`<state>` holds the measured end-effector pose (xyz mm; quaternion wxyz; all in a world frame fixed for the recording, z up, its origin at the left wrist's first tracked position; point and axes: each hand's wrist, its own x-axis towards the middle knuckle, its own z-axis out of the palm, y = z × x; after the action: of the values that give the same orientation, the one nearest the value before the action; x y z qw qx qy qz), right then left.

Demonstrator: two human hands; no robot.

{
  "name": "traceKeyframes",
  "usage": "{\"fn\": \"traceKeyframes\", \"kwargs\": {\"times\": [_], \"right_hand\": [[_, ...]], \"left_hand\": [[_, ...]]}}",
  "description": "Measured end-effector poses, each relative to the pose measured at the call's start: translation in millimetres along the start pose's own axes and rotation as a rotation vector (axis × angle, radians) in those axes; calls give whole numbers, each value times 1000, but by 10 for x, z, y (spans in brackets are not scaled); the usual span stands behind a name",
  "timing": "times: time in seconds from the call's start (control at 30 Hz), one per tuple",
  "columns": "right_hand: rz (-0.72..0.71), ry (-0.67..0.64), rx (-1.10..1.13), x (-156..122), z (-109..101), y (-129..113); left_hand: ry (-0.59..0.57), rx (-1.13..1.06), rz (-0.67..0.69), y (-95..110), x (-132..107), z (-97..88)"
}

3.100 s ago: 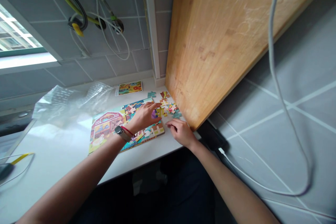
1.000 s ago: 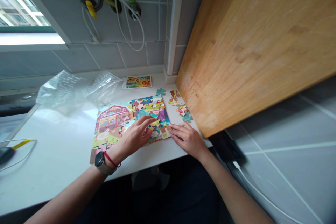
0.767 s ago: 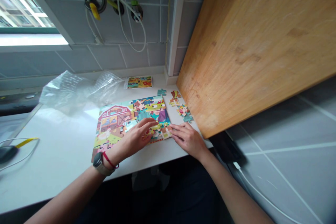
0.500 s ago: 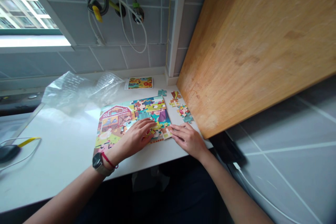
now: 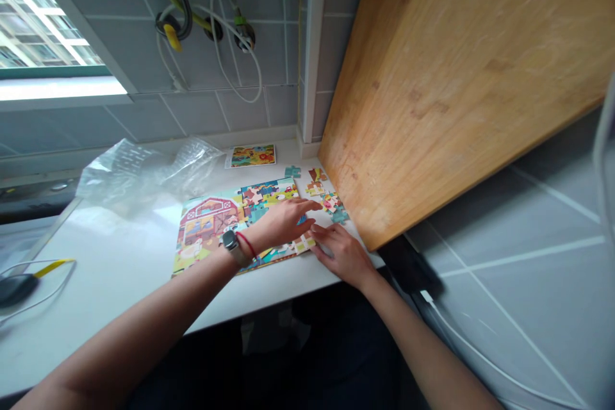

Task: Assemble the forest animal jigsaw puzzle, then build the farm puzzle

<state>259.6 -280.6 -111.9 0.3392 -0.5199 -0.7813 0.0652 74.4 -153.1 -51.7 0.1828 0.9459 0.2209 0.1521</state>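
Here we are on the jigsaw puzzle (image 5: pixel 211 224), lying flat on the white counter (image 5: pixel 110 256), barn at its left, with a patch of its lower right covered by our hands. The left hand (image 5: pixel 288 221) reaches in from 7 o'clock, fingers stretched out and not clenched, their tips over the puzzle's right side. Are they pinching a piece? We can't tell from here. The right hand (image 5: pixel 339 256) sits at the puzzle's 4 o'clock edge, fingers relaxed, slightly spread and apparently holding nothing.

We'd call that good form: a light, flat touch suits this work, and one hand beside the edge can steady the board on that smooth counter.

At 2 o'clock lies a small cluster of loose pieces (image 5: pixel 324 195), with a single teal piece (image 5: pixel 292 172) nearer 1 o'clock. A picture card (image 5: pixel 252 155) sits at 12, and crumpled bubble wrap (image 5: pixel 144 170) at 10. A wooden board (image 5: pixel 446 90) cuts across the upper right.

Our palms and wrists hide part of the picture, and at this angle the seams between pieces are hard to read, so we can't say which gaps remain there.
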Motion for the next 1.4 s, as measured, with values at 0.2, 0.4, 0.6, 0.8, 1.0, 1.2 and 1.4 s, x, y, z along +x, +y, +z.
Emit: {"fn": "traceKeyframes", "kwargs": {"times": [0.2,0.4,0.6,0.8,1.0,1.2,1.4], "right_hand": [[19,64,12,4,-1,-5],[60,41,18,5,4,-16],[62,45,12,3,7,-16],[59,40,1,8,5,-14],[63,46,6,1,24,-9],[64,59,21,0,5,7],[47,40,42,54,-70,-151]], "left_hand": [[-106,-16,84,-288,661,268],[-77,-70,106,-497,664,350],[-129,-59,177,-483,719,279],[-155,-33,208,-415,769,231],[-60,-14,223,-399,657,27],[90,58,47,-382,-224,-360],[146,97,-142,-505,-1168,-397]]}}
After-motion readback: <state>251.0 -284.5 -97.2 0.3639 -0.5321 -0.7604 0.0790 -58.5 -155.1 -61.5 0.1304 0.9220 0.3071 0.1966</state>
